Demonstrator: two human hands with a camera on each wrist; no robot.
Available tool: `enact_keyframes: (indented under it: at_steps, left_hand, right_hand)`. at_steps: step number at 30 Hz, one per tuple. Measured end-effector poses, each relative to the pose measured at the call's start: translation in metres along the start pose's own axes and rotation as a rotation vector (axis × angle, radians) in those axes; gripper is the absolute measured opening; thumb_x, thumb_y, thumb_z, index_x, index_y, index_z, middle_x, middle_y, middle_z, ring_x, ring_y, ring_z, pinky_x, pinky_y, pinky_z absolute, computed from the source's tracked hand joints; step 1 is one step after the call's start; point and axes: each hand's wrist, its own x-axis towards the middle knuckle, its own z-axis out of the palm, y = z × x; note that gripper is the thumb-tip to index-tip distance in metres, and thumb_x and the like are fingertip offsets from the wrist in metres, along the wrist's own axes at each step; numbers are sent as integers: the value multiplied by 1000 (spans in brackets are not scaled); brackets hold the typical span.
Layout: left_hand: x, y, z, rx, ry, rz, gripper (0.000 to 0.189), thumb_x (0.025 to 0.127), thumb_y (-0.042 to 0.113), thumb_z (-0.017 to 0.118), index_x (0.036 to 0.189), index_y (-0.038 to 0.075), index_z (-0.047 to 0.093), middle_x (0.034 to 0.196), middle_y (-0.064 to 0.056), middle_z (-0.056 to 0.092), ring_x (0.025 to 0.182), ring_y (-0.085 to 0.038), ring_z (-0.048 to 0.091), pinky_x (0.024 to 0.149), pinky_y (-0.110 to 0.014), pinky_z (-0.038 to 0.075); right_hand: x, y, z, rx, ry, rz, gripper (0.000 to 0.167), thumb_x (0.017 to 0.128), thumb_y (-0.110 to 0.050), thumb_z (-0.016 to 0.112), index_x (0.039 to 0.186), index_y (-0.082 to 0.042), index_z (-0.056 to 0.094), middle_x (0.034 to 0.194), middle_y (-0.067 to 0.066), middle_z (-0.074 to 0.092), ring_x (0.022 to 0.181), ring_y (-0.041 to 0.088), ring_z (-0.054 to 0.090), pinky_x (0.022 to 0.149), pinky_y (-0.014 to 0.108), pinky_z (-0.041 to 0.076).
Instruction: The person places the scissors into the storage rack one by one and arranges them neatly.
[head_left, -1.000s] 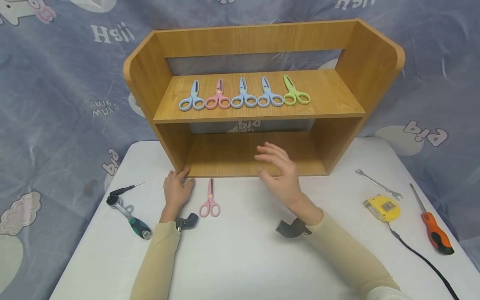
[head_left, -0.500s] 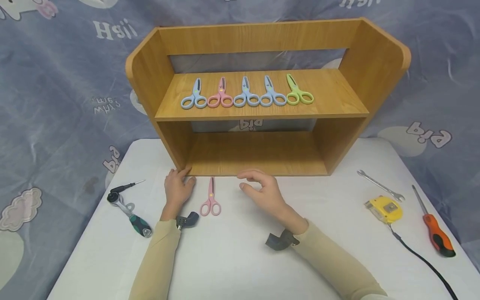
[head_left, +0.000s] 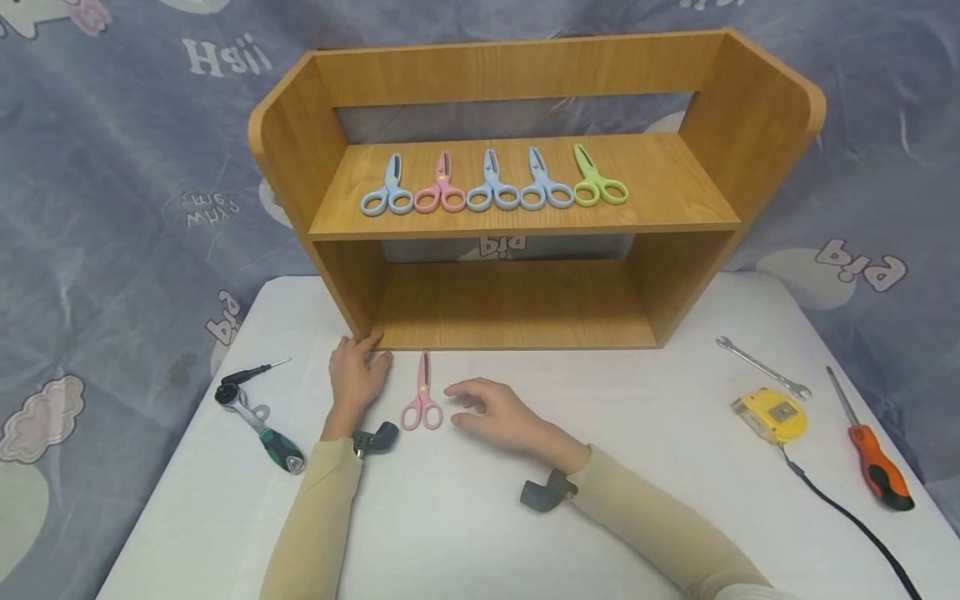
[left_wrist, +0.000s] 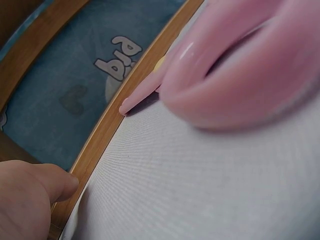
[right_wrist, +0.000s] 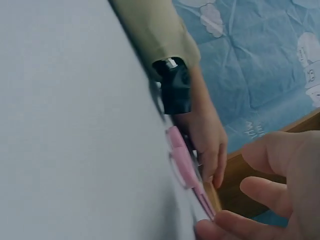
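Note:
Pink scissors (head_left: 422,398) lie on the white table with their blades toward the wooden shelf (head_left: 517,342); their handle loops (left_wrist: 240,65) fill much of the left wrist view. My left hand (head_left: 354,379) rests at the shelf's lower front left corner, its fingers relaxed. Just right of the scissors, my right hand (head_left: 495,412) hovers with its thumb and fingers spread apart and nothing between them. On the shelf's upper board stands a row of scissors: blue scissors (head_left: 387,198) at the left, another pink pair (head_left: 442,193), two more blue ones, and green scissors (head_left: 596,185) at the right.
At left lie a small black screwdriver (head_left: 243,374) and a green-handled ratchet (head_left: 270,437). To the right are a wrench (head_left: 761,367), a yellow tape measure (head_left: 776,414), an orange screwdriver (head_left: 877,467) and a black cable (head_left: 847,517). A blue patterned cloth (head_left: 135,208) hangs behind the shelf.
My right hand has come down from in front of the lower shelf opening, moving left and nearer to me, to beside the pink scissors on the table. My left hand stays put.

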Motion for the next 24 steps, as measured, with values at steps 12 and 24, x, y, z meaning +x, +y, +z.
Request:
enact_keyframes:
  at_steps: [12,24]
  left_hand:
    - [0,3,-3,7,-15,-3,49,92,20,63,138,5,63,144,-28,55,148,-54,31,123,-66,17]
    - [0,3,-3,2,-17,-5,48,92,20,63,138,6,63,145,-27,55,149,-53,31,123,-67,16]
  right_hand:
    - [-1,6,8,-108,-18,-3,38,91,-16,69,128,-9,68,127,8,71,124,26,64,109,44,48]
    - [-1,7,9,-116,-15,-22,35,91,-15,69,125,-8,70,125,8,73,121,26,66,107,42,50]
